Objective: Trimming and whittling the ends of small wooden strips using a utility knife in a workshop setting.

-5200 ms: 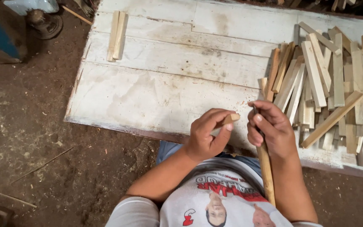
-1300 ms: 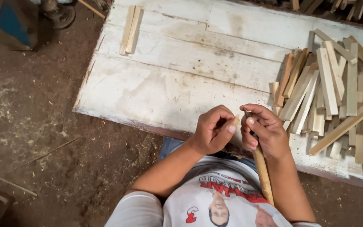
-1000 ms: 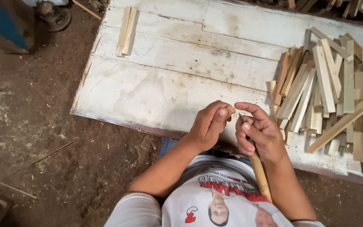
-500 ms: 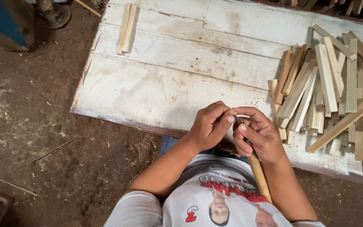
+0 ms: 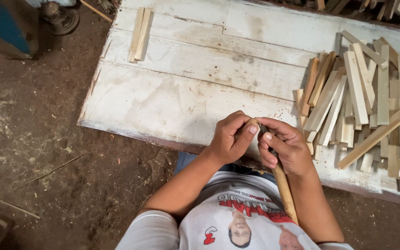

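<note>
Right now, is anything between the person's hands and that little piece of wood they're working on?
Nothing visible: the left hand pinches the small wood piece directly, and the right hand, holding a wooden-handled tool, meets it.

At lower centre of the frame the left hand [image 5: 228,139] pinches a small wooden piece [image 5: 253,124], touching the right hand [image 5: 285,147], which grips a wooden-handled tool [image 5: 284,187]. Both hover over the near edge of the white plank bench [image 5: 186,88]. A pile of wooden slats [image 5: 366,102] lies at right, and two slats [image 5: 139,34] lie at upper left.

Soft, even daylight, faint shadows, sharp focus throughout.
</note>
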